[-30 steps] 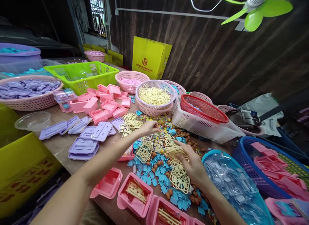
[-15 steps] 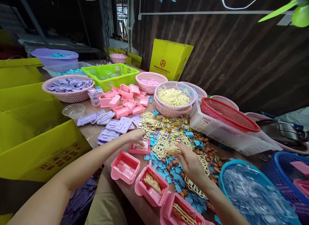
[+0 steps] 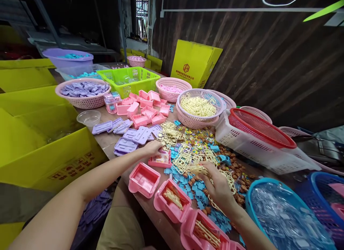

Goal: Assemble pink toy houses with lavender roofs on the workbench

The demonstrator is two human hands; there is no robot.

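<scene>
Right hand [image 3: 217, 182] is grasping cream frames [image 3: 196, 169], ideally lightly; left hand [image 3: 153, 149], grip unclear, is reaching over a pink tray [image 3: 159, 164].

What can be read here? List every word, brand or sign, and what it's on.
"JFH", seemingly: logo on the yellow box at the back.
"有限公司": end of the Chinese line under it; the rest is too small.
Smaller line below: too small to read.
Print on the open yellow carton at left: too blurred.
</scene>
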